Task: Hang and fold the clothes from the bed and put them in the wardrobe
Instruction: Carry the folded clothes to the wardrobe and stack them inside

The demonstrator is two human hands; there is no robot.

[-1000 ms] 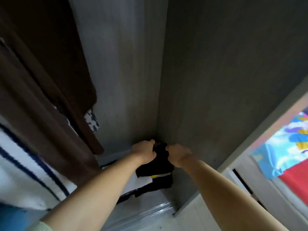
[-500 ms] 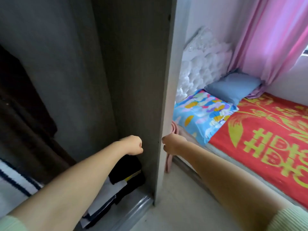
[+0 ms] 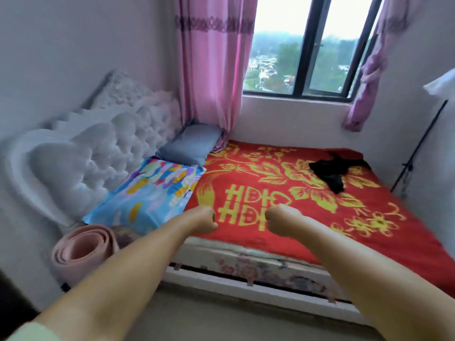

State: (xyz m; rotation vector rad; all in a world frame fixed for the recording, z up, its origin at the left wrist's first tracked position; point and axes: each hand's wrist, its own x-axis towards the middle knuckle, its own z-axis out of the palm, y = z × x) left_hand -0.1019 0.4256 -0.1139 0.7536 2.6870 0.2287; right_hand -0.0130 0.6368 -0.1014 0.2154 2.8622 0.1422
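Note:
A crumpled black garment [image 3: 334,172] lies on the far right part of the bed [image 3: 283,242], which is covered by a red blanket with yellow flowers. My left hand [image 3: 203,220] and my right hand [image 3: 280,221] are held out side by side above the bed's near edge. Both are curled into fists and hold nothing. The black garment is well beyond them, up and to the right. The wardrobe is out of view.
A colourful blue pillow [image 3: 147,193] and a grey pillow [image 3: 189,146] lie by the white tufted headboard [image 3: 86,158]. A rolled pink mat [image 3: 81,252] stands at the bed's left corner. Pink curtains [image 3: 209,65] frame the window. A black stand [image 3: 416,153] leans at right.
My view has swung from inside the wardrobe to the bed. Both hands let go of the folded black clothes on the wardrobe stack and now hang curled and bare over the bed edge.

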